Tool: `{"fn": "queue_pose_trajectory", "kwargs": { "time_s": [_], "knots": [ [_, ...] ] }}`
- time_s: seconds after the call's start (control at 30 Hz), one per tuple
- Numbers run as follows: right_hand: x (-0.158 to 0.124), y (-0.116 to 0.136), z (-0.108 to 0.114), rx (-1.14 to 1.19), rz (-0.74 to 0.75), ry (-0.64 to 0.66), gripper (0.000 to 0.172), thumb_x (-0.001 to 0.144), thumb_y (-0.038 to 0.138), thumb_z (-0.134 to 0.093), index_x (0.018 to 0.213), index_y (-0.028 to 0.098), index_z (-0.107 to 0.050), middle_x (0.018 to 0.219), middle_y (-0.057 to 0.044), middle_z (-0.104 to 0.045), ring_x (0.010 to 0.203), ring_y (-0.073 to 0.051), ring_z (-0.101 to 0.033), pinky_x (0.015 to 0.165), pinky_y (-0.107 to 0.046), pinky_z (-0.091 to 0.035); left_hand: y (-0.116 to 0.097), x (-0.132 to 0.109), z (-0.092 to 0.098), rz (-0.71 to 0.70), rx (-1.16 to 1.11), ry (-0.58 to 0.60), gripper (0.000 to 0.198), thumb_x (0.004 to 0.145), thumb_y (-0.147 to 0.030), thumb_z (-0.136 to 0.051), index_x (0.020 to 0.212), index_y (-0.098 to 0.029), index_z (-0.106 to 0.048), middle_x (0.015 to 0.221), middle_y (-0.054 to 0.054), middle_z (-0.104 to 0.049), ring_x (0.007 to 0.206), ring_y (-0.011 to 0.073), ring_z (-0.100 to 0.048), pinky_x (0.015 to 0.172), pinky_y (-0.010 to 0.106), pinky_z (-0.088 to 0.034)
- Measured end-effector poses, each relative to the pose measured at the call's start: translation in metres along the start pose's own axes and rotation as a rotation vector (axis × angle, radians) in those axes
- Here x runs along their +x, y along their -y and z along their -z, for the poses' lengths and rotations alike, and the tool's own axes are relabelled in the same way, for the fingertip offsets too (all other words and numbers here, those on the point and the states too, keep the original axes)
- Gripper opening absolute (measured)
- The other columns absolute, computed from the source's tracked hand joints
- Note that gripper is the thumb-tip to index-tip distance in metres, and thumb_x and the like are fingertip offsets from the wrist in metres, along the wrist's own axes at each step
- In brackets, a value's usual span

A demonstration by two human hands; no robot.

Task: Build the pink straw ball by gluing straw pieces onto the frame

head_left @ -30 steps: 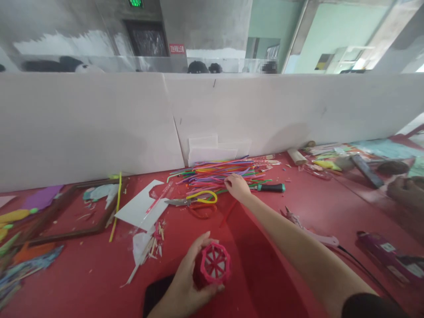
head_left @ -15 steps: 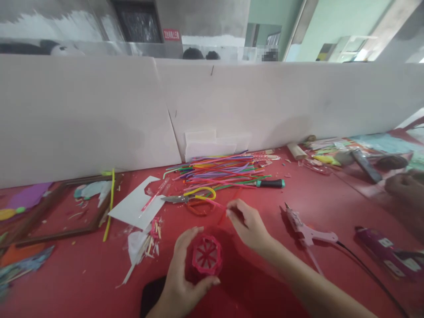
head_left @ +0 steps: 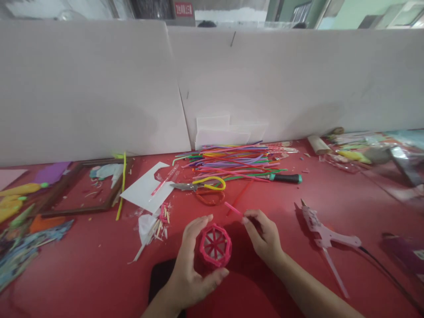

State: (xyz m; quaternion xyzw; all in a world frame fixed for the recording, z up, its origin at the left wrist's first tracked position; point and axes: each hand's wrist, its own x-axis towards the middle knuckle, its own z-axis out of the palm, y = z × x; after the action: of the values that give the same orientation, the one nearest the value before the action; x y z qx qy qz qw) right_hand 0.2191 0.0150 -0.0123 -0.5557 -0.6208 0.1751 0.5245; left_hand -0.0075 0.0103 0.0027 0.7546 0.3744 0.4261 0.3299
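Two hands low on the red counter (head_left: 99, 265): left hand (head_left: 188, 269) curled around the pink spoked cage (head_left: 214, 245), right hand (head_left: 265, 236) just right of it pinching one end of a short pink straw (head_left: 233, 208), long axis running up-left, just beyond the cage's far rim.

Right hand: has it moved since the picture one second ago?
Yes. The right hand has come back from the straw pile, past the scissors, toward the person; it now pinches a pink straw beside the pink wheel.

Scissors (head_left: 198, 185) left of screwdriver (head_left: 285, 178), straws (head_left: 232, 163) behind
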Motion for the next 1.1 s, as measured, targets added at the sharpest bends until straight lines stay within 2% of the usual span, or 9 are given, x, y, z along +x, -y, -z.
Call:
{"fn": "queue_pose_trajectory", "kwargs": {
  "time_s": [0.17,0.27,0.4,0.5,0.63,0.8,0.9,0.97,1.1],
  "knots": [
    [-0.001,-0.001,0.000,0.018,-0.003,-0.003,0.010,0.094,0.022,-0.055,0.088,0.021,-0.062,0.069,0.001,-0.065,0.057,-0.011,-0.060,0.055,-0.019,-0.050,0.001,0.001,-0.004,-0.065,0.038,-0.110,0.073,0.080,-0.033,-0.079,0.143,-0.026,-0.044,0.129,0.013,-0.062,0.124,0.0315,-0.058,0.104,0.049,-0.052],
    [-0.002,0.000,0.000,0.026,-0.001,-0.001,0.010,0.094,0.022,-0.055,0.087,0.021,-0.062,0.068,0.002,-0.065,0.057,-0.011,-0.060,0.055,-0.019,-0.050,-0.002,-0.001,-0.004,-0.033,0.001,-0.068,0.069,0.085,-0.025,-0.070,0.146,-0.026,-0.038,0.138,0.016,-0.056,0.128,0.0318,-0.057,0.106,0.051,-0.051],
    [-0.002,0.000,0.001,0.033,-0.009,-0.001,0.011,0.095,0.022,-0.055,0.087,0.021,-0.062,0.069,0.001,-0.064,0.057,-0.011,-0.060,0.055,-0.019,-0.050,0.000,-0.006,-0.003,0.003,-0.024,-0.026,0.081,0.088,-0.044,-0.067,0.154,-0.023,-0.026,0.153,0.021,-0.038,0.142,0.0399,-0.042,0.111,0.060,-0.043],
    [-0.003,-0.001,0.001,0.036,-0.019,0.003,0.011,0.095,0.023,-0.054,0.087,0.021,-0.062,0.069,0.001,-0.064,0.057,-0.011,-0.060,0.055,-0.019,-0.050,0.007,-0.008,-0.006,0.030,-0.017,-0.119,0.098,0.072,-0.063,-0.078,0.150,-0.024,-0.033,0.142,0.020,-0.047,0.133,0.0414,-0.050,0.108,0.061,-0.045],
    [-0.003,-0.002,0.001,0.037,-0.033,0.010,0.013,0.095,0.025,-0.053,0.087,0.021,-0.062,0.069,0.000,-0.064,0.058,-0.012,-0.060,0.055,-0.021,-0.050,0.010,-0.006,-0.008,0.055,-0.043,-0.143,0.078,0.080,-0.049,-0.078,0.143,-0.026,-0.038,0.127,0.015,-0.057,0.117,0.0334,-0.063,0.105,0.057,-0.050],
    [-0.003,-0.002,0.000,0.040,-0.044,0.007,0.016,0.096,0.027,-0.053,0.085,0.021,-0.062,0.068,-0.001,-0.064,0.057,-0.013,-0.060,0.055,-0.022,-0.050,0.000,-0.005,-0.002,0.044,-0.074,-0.031,0.068,0.092,-0.034,-0.063,0.151,-0.027,-0.029,0.145,0.020,-0.050,0.133,0.0364,-0.055,0.106,0.056,-0.051],
    [-0.003,-0.002,0.000,0.050,-0.038,0.004,0.016,0.095,0.027,-0.052,0.084,0.021,-0.062,0.068,0.000,-0.064,0.058,-0.013,-0.060,0.055,-0.022,-0.050,-0.001,-0.005,-0.001,0.063,-0.074,-0.017,0.083,0.087,-0.048,-0.069,0.155,-0.026,-0.026,0.158,0.021,-0.036,0.141,0.0417,-0.045,0.105,0.056,-0.052],
    [-0.003,-0.003,0.000,0.052,-0.034,0.003,0.016,0.095,0.026,-0.053,0.085,0.021,-0.062,0.067,0.000,-0.064,0.057,-0.013,-0.060,0.056,-0.022,-0.050,0.003,-0.006,-0.003,0.085,-0.090,-0.051,0.090,0.081,-0.053,-0.074,0.154,-0.028,-0.028,0.155,0.021,-0.042,0.138,0.0410,-0.049,0.104,0.056,-0.053],
    [-0.004,-0.003,0.000,0.051,-0.032,0.005,0.015,0.096,0.026,-0.053,0.086,0.021,-0.062,0.068,-0.001,-0.064,0.059,-0.013,-0.061,0.057,-0.021,-0.051,0.012,-0.009,-0.010,0.124,-0.155,-0.140,0.076,0.085,-0.037,-0.075,0.149,-0.028,-0.035,0.136,0.017,-0.061,0.123,0.0318,-0.064,0.099,0.049,-0.058]
  ]
}}
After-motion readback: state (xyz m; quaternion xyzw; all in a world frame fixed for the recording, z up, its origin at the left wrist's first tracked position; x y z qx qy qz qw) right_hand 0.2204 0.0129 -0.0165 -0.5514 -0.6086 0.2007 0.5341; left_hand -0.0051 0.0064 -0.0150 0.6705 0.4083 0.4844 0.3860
